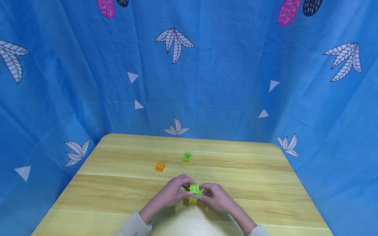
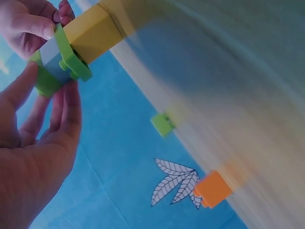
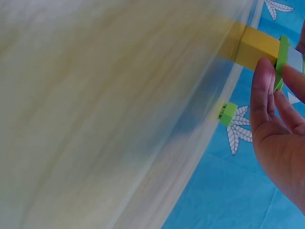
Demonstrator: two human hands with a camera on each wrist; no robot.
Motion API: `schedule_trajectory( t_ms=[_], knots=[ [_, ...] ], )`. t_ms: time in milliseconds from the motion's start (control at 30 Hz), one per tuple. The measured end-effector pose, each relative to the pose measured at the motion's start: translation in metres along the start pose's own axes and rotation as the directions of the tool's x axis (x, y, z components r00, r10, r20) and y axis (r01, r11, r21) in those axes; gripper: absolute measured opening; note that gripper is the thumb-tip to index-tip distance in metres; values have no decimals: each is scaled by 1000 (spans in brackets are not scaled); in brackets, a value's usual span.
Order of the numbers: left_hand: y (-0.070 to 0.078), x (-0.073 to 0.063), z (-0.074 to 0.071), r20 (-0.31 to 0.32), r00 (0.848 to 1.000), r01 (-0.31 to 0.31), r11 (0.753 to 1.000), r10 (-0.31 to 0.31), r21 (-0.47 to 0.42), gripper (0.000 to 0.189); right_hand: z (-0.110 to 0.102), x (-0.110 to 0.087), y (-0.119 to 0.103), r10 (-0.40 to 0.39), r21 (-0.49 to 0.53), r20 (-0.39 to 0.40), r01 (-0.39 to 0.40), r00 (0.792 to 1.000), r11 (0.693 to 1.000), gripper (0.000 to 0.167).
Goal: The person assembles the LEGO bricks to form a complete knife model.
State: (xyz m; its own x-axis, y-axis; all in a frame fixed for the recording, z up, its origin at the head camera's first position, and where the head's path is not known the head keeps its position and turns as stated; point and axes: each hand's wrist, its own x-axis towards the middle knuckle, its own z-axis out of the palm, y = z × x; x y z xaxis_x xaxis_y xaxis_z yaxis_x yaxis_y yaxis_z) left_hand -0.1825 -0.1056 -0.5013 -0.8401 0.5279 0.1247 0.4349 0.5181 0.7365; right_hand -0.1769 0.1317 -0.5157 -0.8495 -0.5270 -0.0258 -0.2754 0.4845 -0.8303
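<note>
A small stack of toy building bricks stands on the table in front of me. At its base is a yellow brick (image 2: pixel 94 34), with a flat green plate (image 2: pixel 71 55) over it. Above the plate come a grey-blue brick (image 2: pixel 53 59) and a green top brick (image 1: pixel 194 188) with studs. My left hand (image 1: pixel 174 191) pinches the green top brick between thumb and fingers. From the other side my right hand (image 1: pixel 218 197) grips the stack at the level of the green plate and grey-blue brick, its fingers partly hidden by the bricks.
A loose green brick (image 1: pixel 187 157) lies farther back on the wooden table (image 1: pixel 251 170). An orange brick (image 1: pixel 160 167) lies to its left and slightly nearer. Blue printed cloth (image 1: pixel 230 65) hangs behind the table and along both sides.
</note>
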Motion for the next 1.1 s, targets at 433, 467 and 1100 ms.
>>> schedule_trajectory(
  t_ms=[433, 467, 1100],
  knots=[
    [-1, -1, 5, -21, 1000, 5, 1000, -4, 20, 28, -1, -2, 1, -4, -19, 9, 4, 1000, 1000, 43],
    [-1, -1, 5, -21, 1000, 4, 1000, -3, 18, 28, -2, -2, 1, -5, -22, 9, 6, 1000, 1000, 43],
    [1, -1, 3, -22, 1000, 14, 999, -13, 40, 28, -1, 0, 1, -20, -21, -1, 20, 1000, 1000, 44]
  ],
)
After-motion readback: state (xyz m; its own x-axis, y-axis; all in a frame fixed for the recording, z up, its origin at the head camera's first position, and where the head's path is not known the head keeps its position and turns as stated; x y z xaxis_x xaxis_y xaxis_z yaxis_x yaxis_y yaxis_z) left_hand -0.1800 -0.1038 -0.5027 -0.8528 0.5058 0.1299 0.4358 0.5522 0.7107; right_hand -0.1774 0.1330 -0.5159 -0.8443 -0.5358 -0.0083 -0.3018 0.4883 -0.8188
